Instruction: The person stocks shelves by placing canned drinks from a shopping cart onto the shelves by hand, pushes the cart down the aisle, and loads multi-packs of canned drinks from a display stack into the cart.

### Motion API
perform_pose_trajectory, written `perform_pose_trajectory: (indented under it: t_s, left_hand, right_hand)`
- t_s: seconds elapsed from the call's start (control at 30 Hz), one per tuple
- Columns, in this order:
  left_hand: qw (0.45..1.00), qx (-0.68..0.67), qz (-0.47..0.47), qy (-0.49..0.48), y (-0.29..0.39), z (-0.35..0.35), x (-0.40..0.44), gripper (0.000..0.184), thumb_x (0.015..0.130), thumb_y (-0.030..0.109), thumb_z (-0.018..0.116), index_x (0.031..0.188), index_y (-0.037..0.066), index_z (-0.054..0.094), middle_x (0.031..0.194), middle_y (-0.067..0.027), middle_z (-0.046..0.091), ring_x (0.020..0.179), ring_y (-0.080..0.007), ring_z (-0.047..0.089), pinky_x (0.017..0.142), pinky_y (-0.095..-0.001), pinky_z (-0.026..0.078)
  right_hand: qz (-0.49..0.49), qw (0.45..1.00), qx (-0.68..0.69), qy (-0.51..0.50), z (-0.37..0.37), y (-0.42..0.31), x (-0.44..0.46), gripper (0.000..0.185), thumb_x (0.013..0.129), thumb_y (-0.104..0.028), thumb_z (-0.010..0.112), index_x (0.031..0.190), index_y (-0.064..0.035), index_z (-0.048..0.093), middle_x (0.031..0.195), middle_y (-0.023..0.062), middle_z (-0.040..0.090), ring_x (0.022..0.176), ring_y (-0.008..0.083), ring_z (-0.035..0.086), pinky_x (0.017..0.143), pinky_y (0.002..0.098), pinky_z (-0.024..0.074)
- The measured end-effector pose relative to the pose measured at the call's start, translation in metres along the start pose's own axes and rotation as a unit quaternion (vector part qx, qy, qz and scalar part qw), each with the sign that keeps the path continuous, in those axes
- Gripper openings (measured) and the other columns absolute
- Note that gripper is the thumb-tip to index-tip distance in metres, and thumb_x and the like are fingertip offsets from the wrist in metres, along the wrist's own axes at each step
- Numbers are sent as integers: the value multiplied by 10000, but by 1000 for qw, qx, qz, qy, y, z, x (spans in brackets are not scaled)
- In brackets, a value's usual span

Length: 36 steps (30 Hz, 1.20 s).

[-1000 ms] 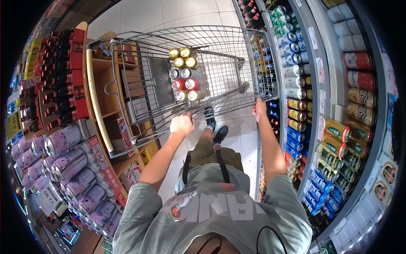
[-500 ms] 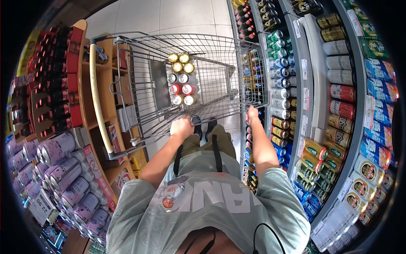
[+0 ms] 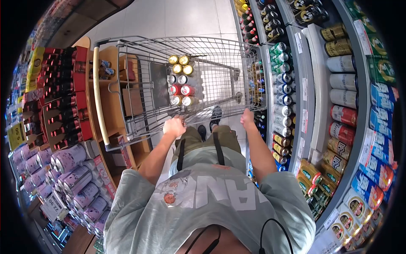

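A grey wire shopping cart (image 3: 144,101) stands sideways in front of me, its yellowish handle bar (image 3: 98,93) on the left. My left hand (image 3: 174,126) is closed round the near side rim. Farther right along the same side, my right hand (image 3: 247,118) is also closed on the rim near the cart's end corner. Inside the cart, several drink cans sit together: gold-topped cans (image 3: 178,68), silver-topped cans (image 3: 182,79), red cans (image 3: 187,90) and pale cans (image 3: 176,100). Parts of the cart's near side are hidden behind my hands.
Shelves of drink cans (image 3: 344,98) run close along the right. On the left are a wooden rack (image 3: 111,135), dark bottles in red cartons (image 3: 63,114) and stacked purple cans (image 3: 78,182). Pale floor tiles (image 3: 169,19) extend beyond the cart. My shoe (image 3: 216,113) is below its near side.
The shelves on the right have slid down the view as I move forward with the cart. One foot has stepped ahead. Both hands stay on the rim.
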<state>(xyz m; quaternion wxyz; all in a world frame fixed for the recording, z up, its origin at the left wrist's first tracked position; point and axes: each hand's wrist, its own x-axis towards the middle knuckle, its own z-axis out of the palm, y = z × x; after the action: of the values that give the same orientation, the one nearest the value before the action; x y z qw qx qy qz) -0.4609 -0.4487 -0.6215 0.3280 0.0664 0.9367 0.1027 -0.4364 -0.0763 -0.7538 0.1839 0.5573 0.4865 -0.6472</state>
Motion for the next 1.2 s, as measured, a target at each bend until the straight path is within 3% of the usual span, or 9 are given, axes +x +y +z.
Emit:
perform_pose_trajectory:
  t_s: [0.3, 0.47, 0.57, 0.67, 0.7, 0.83, 0.93, 1.0, 1.2]
  left_hand:
    - [996, 37, -25, -83, -9, -25, 40, 428, 853, 362, 590, 1174, 80, 613, 1236, -163, 595, 1064, -342, 652, 904, -446, 525]
    - [991, 0, 7, -131, -16, -32, 51, 604, 820, 428, 651, 1301, 82, 534, 1312, -181, 533, 1177, -352, 583, 970, -446, 487]
    - [982, -80, 71, -153, -37, -38, 72, 787, 797, 508, 697, 1379, 37, 454, 1334, -210, 527, 1185, -362, 576, 957, -436, 499]
    - [922, -281, 43, -264, -51, -63, 120, 865, 797, 490, 729, 1405, -26, 395, 1385, -200, 484, 1166, -319, 582, 975, -428, 486]
    - [896, -375, -82, -222, -60, -55, 135, 774, 807, 461, 708, 1344, -36, 456, 1257, -191, 552, 1071, -264, 608, 869, -407, 520]
    - [686, -627, -358, -92, -86, 11, 183, 642, 803, 393, 718, 1206, -81, 560, 948, -134, 649, 737, -166, 610, 598, -340, 520]
    - [604, -667, -435, -37, -90, 48, 209, 611, 771, 368, 758, 1149, -85, 596, 905, -112, 658, 659, -163, 571, 591, -333, 494]
    - [522, -735, -432, -18, -115, 134, 241, 586, 767, 295, 807, 1219, -7, 588, 1159, -98, 622, 992, -271, 616, 717, -410, 507]
    - [485, -716, -500, 37, -71, 63, 239, 686, 721, 156, 850, 1267, -78, 506, 1175, -144, 616, 971, -260, 646, 779, -403, 555]
  right_hand:
    - [-5, 998, 46, 46, 35, -31, 2, 285, 934, -307, 476, 730, -119, 411, 557, 1, 364, 405, 140, 375, 367, 271, 249]
    - [22, 975, -215, -47, 29, -62, -54, 482, 932, -468, 558, 1085, -13, 596, 685, 114, 643, 471, 186, 590, 400, 291, 442]
    - [-55, 905, -409, -105, 44, -84, -88, 383, 918, -387, 613, 1012, -19, 659, 729, 79, 677, 521, 142, 611, 429, 293, 453]
    - [-154, 920, -329, -150, 97, -75, -110, 269, 908, -256, 687, 1020, -19, 629, 730, 32, 642, 557, 78, 568, 464, 241, 446]
    - [-235, 912, -275, -196, 117, -63, -102, 206, 903, -172, 678, 1039, -26, 626, 833, 61, 675, 732, 130, 642, 653, 280, 521]
    - [-267, 823, -482, -138, 225, -39, -69, 773, 728, -261, 832, 1352, 6, 460, 1342, 205, 500, 1232, 325, 531, 1024, 387, 447]
    - [-195, 813, -542, -86, 292, -21, -53, 938, 694, -255, 857, 1429, 11, 339, 1400, 196, 442, 1289, 351, 474, 1063, 401, 418]
    - [-143, 821, -547, -72, 318, -7, -41, 1023, 669, -262, 874, 1462, -25, 273, 1430, 184, 404, 1305, 356, 459, 1055, 420, 431]
    - [-132, 835, -535, 12, 347, 22, -6, 868, 668, -306, 859, 1376, -71, 415, 1348, 171, 493, 1203, 370, 542, 964, 436, 486]
